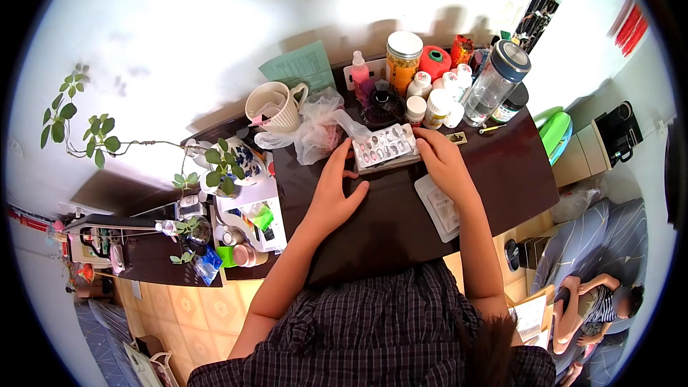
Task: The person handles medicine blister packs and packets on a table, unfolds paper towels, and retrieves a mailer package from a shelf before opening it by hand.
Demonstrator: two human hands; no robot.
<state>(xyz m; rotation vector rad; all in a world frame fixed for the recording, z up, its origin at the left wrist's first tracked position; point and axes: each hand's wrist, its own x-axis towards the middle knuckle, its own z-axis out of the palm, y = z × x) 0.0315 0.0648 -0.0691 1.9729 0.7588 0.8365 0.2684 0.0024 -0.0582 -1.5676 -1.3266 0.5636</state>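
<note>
A small stack of silver pill blister packs [387, 145] rests at the middle of the dark table, the top one showing rows of pill pockets. My left hand [337, 190] holds the stack's left end with its fingers, the thumb standing away from it. At the right end, the fingers of my right hand [446, 166] press against the packs. Another flat, pale pack [436, 204] lies on the table, partly under my right forearm. A crumpled clear plastic bag [315, 132] sits just beyond my left hand.
White pill bottles [438, 107], an orange-filled jar [403, 61] and a large clear bottle [491, 89] stand at the back. A ribbed white mug [274, 109] is back left. On the left are a trailing plant [223, 161] and white organizer [269, 208]. Another person [602, 308] sits at lower right.
</note>
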